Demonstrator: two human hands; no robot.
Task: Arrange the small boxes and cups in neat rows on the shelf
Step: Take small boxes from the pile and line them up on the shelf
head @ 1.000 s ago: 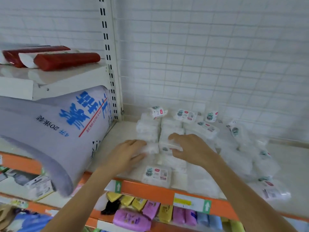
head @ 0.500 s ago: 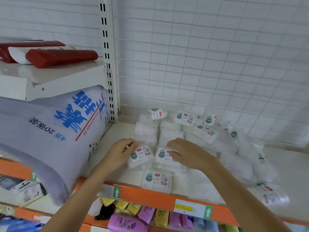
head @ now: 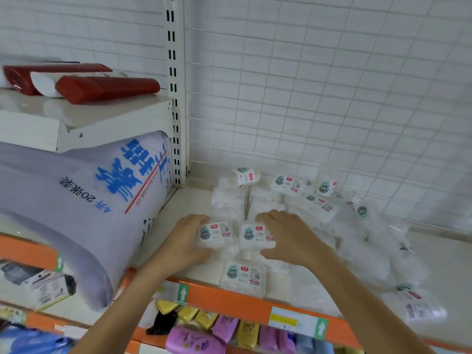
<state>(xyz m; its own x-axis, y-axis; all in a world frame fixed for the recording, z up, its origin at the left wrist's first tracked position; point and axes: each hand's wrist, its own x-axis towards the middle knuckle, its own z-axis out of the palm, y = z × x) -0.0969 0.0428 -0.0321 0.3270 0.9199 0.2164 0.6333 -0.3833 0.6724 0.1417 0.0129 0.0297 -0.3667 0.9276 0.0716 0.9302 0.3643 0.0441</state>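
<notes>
Several small clear boxes with white contents and green-red labels lie on the white shelf (head: 194,200). My left hand (head: 184,241) grips one box (head: 215,235) from its left side. My right hand (head: 291,238) grips the neighbouring box (head: 252,235) from its right side; the two boxes sit side by side, labels up. Another labelled box (head: 244,275) lies at the shelf's front edge, just below them. Behind stand two columns of white boxes (head: 228,200), and loose ones (head: 288,183) lie scattered toward the back and right.
A big grey pack with blue lettering (head: 84,200) leans in from the left bay. The slotted upright (head: 173,98) and wire grid back wall (head: 332,98) bound the shelf. Red tubes (head: 107,88) lie on the upper left shelf. Coloured packets (head: 224,328) hang below the orange shelf edge (head: 229,300).
Both hands turned two boxes label-up and set them side by side; since half a second ago they have stayed on those boxes, pressing them together.
</notes>
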